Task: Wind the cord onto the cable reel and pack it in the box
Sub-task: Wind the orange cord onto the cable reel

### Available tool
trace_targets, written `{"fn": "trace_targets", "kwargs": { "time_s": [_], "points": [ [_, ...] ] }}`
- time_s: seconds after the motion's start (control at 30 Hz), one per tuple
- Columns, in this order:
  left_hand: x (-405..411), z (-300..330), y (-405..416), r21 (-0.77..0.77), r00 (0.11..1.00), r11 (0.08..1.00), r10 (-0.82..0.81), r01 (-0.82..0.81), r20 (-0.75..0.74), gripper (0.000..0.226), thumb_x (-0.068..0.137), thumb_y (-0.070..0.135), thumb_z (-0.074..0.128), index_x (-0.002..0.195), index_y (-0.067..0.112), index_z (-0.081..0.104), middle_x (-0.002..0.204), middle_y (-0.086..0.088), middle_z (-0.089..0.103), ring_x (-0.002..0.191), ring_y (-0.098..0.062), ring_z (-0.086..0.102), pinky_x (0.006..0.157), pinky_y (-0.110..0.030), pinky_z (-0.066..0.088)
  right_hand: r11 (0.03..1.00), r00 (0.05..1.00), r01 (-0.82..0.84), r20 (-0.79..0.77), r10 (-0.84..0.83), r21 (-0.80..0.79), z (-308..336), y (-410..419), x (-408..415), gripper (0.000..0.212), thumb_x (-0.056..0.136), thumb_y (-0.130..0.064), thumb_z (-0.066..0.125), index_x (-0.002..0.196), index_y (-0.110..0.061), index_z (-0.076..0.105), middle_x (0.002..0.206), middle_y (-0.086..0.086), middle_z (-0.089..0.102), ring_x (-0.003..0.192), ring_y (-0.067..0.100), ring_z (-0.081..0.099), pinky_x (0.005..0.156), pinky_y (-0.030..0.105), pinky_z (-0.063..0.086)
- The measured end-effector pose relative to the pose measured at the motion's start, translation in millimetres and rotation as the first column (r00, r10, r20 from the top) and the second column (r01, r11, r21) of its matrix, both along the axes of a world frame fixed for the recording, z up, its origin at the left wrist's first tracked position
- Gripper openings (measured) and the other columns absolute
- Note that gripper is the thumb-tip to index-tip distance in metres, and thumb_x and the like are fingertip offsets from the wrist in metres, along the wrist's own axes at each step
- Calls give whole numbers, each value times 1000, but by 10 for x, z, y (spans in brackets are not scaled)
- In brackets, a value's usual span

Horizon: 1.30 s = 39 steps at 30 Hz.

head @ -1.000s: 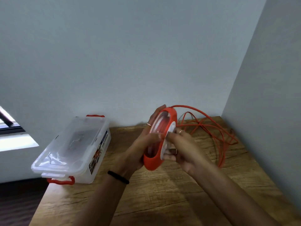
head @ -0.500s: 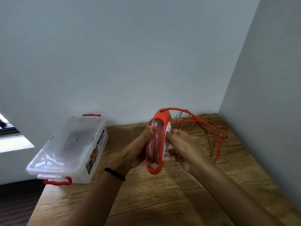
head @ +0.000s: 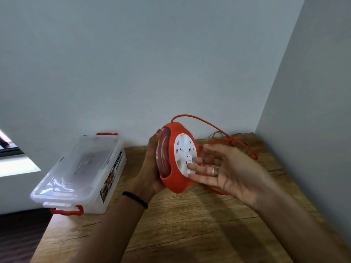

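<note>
Red cord [head: 230, 138] partly behind blurred right hand [head: 230, 170]

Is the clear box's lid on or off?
On. The lid sits flat across the clear box, red handles at both ends.

The left hand [head: 152, 168] is cupped in a grip, fingers curled away from the camera, a black band on its wrist. The right hand [head: 226, 169] is spread flat, palm facing left, fingertips [head: 191, 168] extended and slightly blurred.

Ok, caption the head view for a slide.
Left hand holds round orange-and-white plastic cable reel; right hand fingertips on it.
</note>
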<state>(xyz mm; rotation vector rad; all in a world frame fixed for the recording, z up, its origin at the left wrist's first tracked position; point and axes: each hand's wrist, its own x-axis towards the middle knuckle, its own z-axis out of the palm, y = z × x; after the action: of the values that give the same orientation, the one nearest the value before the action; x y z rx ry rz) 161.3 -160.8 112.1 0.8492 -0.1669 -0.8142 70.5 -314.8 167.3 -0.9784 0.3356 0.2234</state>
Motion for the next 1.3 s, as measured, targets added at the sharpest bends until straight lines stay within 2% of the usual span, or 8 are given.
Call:
{"fn": "trace_targets", "kwargs": {
  "time_s": [0.1, 0.2, 0.47, 0.67, 0.83, 1.13, 1.2, 1.3],
  "points": [
    [-16, 20, -17, -30, 996, 996, 87, -87, -19, 74, 69, 68, 59, 117, 13, 70, 119, -17, 67, 101, -33, 68, 86, -48, 55, 634, 964, 122, 244, 108, -764, -38, 77, -101, 39, 84, -33, 67, 121, -27, 58, 124, -1, 58, 107, 13, 61, 84, 29, 55],
    [-34, 22, -33, -30, 991, 991, 133, -132, 2, 69, 78, 66, 42, 112, 15, 72, 117, -15, 68, 100, -30, 68, 87, -47, 54, 156, 889, 323, 356, 289, -933, -151, 154, -47, 57, 85, -40, 63, 137, -31, 42, 136, -10, 39, 120, 7, 45, 78, 4, 34],
    [-110, 102, -45, -37, 996, 998, 48, -45, 79, 68, 64, 68, 65, 104, 15, 76, 106, -12, 73, 92, -27, 72, 76, -42, 59, 30, 881, 363, 353, 316, -931, -216, 202, 81, 66, 85, -39, 61, 143, -28, 32, 138, -3, 36, 121, 24, 49, 92, 33, 46],
    [-94, 104, -35, -55, 989, 998, 21, -13, 149, 73, 46, 63, 83, 101, 16, 77, 106, -11, 74, 94, -26, 72, 77, -40, 59, 130, 900, 345, 367, 237, -930, -229, 255, 92, 64, 85, -32, 65, 142, -23, 38, 128, 2, 38, 115, 23, 51, 87, 24, 47],
    [-117, 191, -26, -64, 991, 996, 73, -66, 113, 61, 74, 64, 39, 84, 21, 81, 92, -7, 76, 82, -21, 74, 70, -36, 61, 139, 849, 429, 451, 275, -893, -184, 288, 59, 61, 84, -32, 67, 139, -22, 41, 143, -4, 29, 119, 23, 50, 90, 30, 51],
    [-120, 246, -33, -43, 978, 999, -17, 27, 209, 67, 40, 66, 82, 89, 20, 80, 96, -8, 75, 83, -21, 74, 69, -35, 60, 24, 901, 365, 360, 243, -931, -54, 206, 163, 65, 65, -42, 73, 123, -22, 51, 100, -6, 45, 92, 13, 50, 62, 17, 38],
    [-118, 231, -15, 14, 977, 1000, -18, 15, 213, 69, 38, 68, 82, 89, 20, 81, 98, -9, 75, 84, -21, 74, 69, -35, 60, 138, 924, 309, 331, 191, -941, -112, 191, 199, 60, 64, -43, 73, 116, -21, 56, 100, -6, 59, 93, 11, 57, 68, 19, 47],
    [-137, 242, -8, 121, 962, 991, -80, 49, 261, 78, 40, 64, 85, 101, 16, 77, 105, -11, 74, 95, -23, 72, 77, -36, 59, 676, 985, 81, 160, 55, -733, -118, 167, 229, 36, 71, -37, 71, 100, -17, 63, 87, -1, 70, 74, 16, 67, 72, 37, 59]
  ]
}}
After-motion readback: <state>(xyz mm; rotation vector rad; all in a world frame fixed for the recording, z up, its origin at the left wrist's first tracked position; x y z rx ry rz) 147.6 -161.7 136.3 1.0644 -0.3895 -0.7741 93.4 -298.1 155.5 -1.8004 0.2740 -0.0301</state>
